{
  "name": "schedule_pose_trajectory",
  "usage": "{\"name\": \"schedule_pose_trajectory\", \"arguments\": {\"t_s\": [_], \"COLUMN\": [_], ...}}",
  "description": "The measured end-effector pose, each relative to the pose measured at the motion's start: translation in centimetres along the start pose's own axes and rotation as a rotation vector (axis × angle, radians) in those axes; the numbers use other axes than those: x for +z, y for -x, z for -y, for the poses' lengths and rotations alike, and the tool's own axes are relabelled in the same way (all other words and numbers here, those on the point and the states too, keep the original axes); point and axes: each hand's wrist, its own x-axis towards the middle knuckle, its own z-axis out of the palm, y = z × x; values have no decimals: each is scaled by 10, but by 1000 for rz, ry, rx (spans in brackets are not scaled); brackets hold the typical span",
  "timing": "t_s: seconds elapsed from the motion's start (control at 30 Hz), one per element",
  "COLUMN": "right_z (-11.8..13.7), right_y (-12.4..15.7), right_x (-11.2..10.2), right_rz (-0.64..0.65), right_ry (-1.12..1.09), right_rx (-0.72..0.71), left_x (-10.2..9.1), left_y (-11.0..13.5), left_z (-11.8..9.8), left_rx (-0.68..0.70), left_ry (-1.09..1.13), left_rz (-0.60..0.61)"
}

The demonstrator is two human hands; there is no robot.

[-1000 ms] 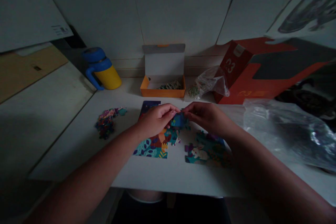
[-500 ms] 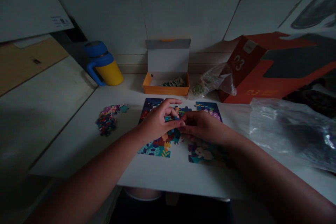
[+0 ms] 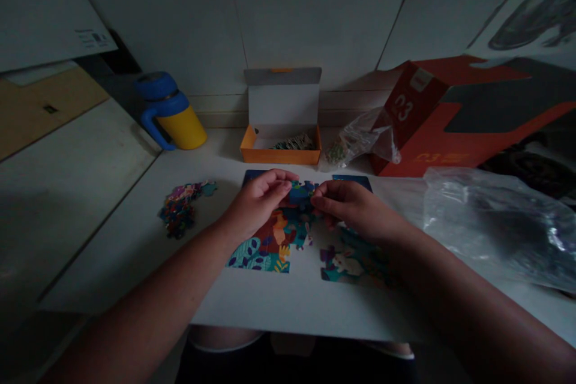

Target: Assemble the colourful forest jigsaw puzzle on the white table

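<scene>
A partly assembled jigsaw puzzle (image 3: 258, 252) lies on the white table, with orange, teal and dark blue artwork. Above its middle, between my hands, shows a blue puzzle piece (image 3: 300, 195). My left hand (image 3: 258, 201) is closed, thumb against the fingers, at the piece's left edge. Pinched at the right edge is my right hand (image 3: 344, 204), whose fingertips partly hide the contact. A separate joined section with a white animal (image 3: 346, 264) lies below my right hand. At the left sits a heap of loose puzzle pieces (image 3: 180, 210).
An open orange box (image 3: 281, 156) with pieces inside stands at the back. Beside it are a clear bag (image 3: 355, 141) of pieces and a large red box (image 3: 432, 120). A blue and yellow mug (image 3: 184, 126) stands back left. Clear plastic wrapping (image 3: 495, 228) covers the right side.
My hands, earlier close together over the puzzle, have drawn slightly apart. The blue piece between them now shows more fully. The view has shifted a little.
</scene>
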Motion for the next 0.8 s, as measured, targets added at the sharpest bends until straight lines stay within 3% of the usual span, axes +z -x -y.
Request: {"name": "schedule_pose_trajectory", "arguments": {"t_s": [0.2, 0.4, 0.5, 0.67, 0.8], "right_z": [0, -6, -9, -12, -15], "right_y": [3, 0, -1, -5, -9], "right_x": [2, 1, 0, -3, -3], "right_rz": [67, 29, -11, -142, -223], "right_ry": [125, 193, 148, 68, 5], "right_rx": [-13, -102, -119, -43, 9], "left_x": [-3, 1, -2, -25, -44], "left_y": [-1, 3, 3, -4, -13], "left_z": [5, 8, 3, -8, -2], "left_rx": [94, 188, 257, 372, 340], "left_ry": [-200, -320, -422, -920, -1239], "left_rz": [-1, 88, 42, -196, -137]}}
